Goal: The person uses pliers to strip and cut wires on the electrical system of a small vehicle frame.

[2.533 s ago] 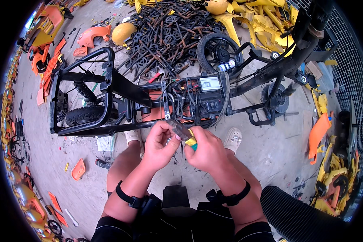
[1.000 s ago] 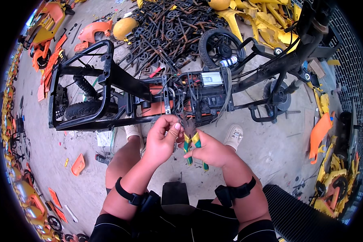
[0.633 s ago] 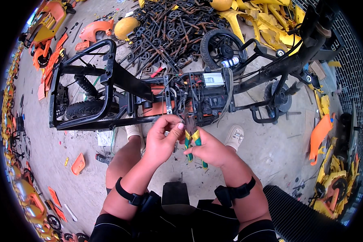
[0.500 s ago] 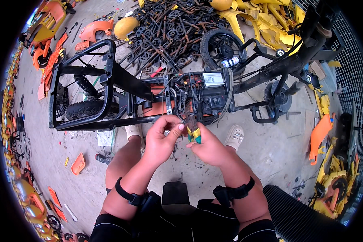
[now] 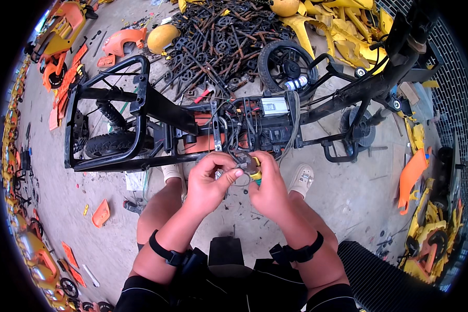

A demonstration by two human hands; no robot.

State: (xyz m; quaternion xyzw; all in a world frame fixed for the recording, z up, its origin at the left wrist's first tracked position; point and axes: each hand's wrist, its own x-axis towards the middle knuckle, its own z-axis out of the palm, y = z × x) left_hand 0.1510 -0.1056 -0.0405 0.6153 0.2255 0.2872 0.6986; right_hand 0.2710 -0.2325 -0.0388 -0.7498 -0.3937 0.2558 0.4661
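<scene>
My left hand (image 5: 209, 181) is closed in a pinch on a thin cable end, beside the jaws of the pliers. In my right hand (image 5: 270, 183) are pliers (image 5: 254, 165) with yellow and green grips, held with the metal head toward my left fingertips. The jaws are close to the cable, but I cannot tell whether they touch it. Just beyond both hands stretches a black scooter frame (image 5: 171, 112), with a silver box (image 5: 274, 106), a black controller-like box (image 5: 275, 136) and loose wires in its middle.
Beyond the frame lies a heap of rusty metal parts (image 5: 221, 47) and a loose wheel (image 5: 288, 66). Yellow panels (image 5: 343, 31) are piled at the far right, orange panels (image 5: 125, 40) at the far left. A ridged black mat (image 5: 379, 275) lies near right.
My right hand has turned the pliers so that their head tilts toward the left hand. Both hands stay close together, the left still pinching the cable.
</scene>
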